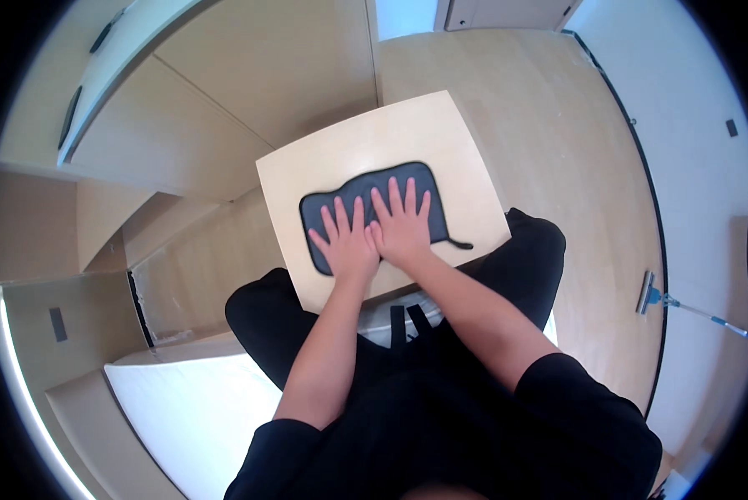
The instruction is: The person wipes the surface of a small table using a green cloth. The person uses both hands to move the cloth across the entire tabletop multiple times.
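The bare left hand (347,244) and bare right hand (404,231) lie flat and spread out on a black, leather-looking pouch (368,191). It sits on a small, pale wooden table (374,133).

The scene is bright, and the light is soft and even. At the lower left, a narrow strip (17,375) shines almost pure white, and the white sheet (195,408) beside it looks nearly without detail. The bench (407,125) carries a mild pale glare, while the dark case (370,185) gives only a dull sheen. The black shirt (449,417) loses most of its folds in darkness. The right wall (682,108) has a bluish tone. The middle is reasonably sharp; toward the rim, straight edges bend, details soften, and the corners are black.
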### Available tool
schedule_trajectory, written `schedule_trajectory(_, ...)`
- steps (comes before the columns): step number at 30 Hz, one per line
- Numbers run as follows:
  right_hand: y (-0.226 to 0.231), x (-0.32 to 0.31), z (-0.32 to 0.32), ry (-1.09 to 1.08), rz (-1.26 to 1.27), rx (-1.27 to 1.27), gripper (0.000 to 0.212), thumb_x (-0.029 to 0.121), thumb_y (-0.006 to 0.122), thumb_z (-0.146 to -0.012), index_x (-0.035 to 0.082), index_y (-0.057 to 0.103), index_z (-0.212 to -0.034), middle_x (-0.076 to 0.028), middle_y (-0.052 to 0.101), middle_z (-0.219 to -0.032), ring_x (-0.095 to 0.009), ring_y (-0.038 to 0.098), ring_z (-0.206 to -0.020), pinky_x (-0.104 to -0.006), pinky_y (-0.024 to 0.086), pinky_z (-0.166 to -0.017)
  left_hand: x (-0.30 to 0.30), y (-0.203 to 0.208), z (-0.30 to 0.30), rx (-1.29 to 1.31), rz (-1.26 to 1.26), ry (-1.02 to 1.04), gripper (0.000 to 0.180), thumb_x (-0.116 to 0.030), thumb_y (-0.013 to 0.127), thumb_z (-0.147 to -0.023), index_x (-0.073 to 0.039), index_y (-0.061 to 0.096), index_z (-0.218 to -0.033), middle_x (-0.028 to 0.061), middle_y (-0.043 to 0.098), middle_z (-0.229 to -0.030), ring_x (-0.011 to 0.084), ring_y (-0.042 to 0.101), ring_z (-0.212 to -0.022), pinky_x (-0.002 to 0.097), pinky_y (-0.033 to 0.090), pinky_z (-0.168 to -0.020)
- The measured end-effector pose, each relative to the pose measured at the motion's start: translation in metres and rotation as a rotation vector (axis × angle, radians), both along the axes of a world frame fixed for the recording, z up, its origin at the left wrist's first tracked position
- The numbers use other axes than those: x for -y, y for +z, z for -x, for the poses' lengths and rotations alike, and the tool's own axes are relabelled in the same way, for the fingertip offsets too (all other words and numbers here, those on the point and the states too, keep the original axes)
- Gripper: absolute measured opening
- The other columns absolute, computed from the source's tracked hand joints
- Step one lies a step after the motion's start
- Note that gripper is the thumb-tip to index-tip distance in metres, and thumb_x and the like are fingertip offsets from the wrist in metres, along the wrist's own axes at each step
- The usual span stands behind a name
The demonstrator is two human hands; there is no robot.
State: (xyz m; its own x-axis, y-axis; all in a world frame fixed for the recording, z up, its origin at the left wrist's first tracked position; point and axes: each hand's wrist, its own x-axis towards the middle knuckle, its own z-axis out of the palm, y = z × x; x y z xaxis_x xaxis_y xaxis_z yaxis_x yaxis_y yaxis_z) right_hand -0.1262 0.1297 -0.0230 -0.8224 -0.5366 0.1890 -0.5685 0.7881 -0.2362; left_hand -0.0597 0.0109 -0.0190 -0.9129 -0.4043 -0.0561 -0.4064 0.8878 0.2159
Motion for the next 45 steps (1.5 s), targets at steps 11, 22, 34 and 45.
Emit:
schedule_trajectory(11, 0.000, 0.041, -0.061, 0.159, -0.052, 0.050, 0.071, 0.045, 0.055, -0.104, 0.016, 0.047, -0.168, -0.026, 0.029, -0.177, -0.057, 0.017, -0.163, -0.0812, 0.012, -0.124, 0.025, 0.003, -0.076, 0.113, -0.041, 0.197, 0.066, -0.044, 0.043, -0.113, -0.029, 0.029, -0.176, 0.0155, 0.014, -0.185, 0.0456, 0.007, -0.169, 0.0809, 0.003, -0.125)
schedule_trajectory(22, -0.004, 0.133, 0.024, 0.157, -0.042, 0.024, 0.068, 0.043, 0.054, -0.104, 0.021, 0.046, -0.168, -0.023, 0.032, -0.176, -0.052, 0.020, -0.164, -0.0794, 0.015, -0.125, 0.111, -0.001, 0.007, -0.064, 0.033, 0.233, 0.061, -0.042, 0.048, -0.112, -0.024, 0.043, -0.170, 0.0206, 0.026, -0.180, 0.0475, 0.018, -0.166, 0.0687, 0.024, -0.128)
schedule_trajectory(34, -0.001, 0.230, 0.136, 0.126, -0.179, 0.140, 0.068, 0.046, 0.046, -0.108, 0.017, 0.044, -0.169, -0.019, 0.029, -0.179, -0.047, 0.018, -0.167, -0.0714, 0.013, -0.131, 0.203, -0.001, 0.116, -0.122, -0.109, 0.311, 0.060, -0.042, 0.049, -0.111, -0.024, 0.043, -0.168, 0.0211, 0.028, -0.178, 0.0496, 0.047, -0.147, 0.0577, 0.056, -0.107)
schedule_trajectory(45, 0.003, 0.258, 0.170, 0.060, -0.235, 0.183, 0.068, 0.051, 0.039, -0.111, 0.014, 0.047, -0.168, -0.018, 0.017, -0.183, -0.043, 0.006, -0.170, -0.0684, 0.010, -0.133, 0.230, 0.014, 0.154, 0.026, -0.216, 0.394, 0.051, -0.044, 0.045, -0.114, -0.022, 0.053, -0.159, 0.0206, 0.050, -0.160, 0.0450, 0.059, -0.134, 0.0567, 0.057, -0.104)
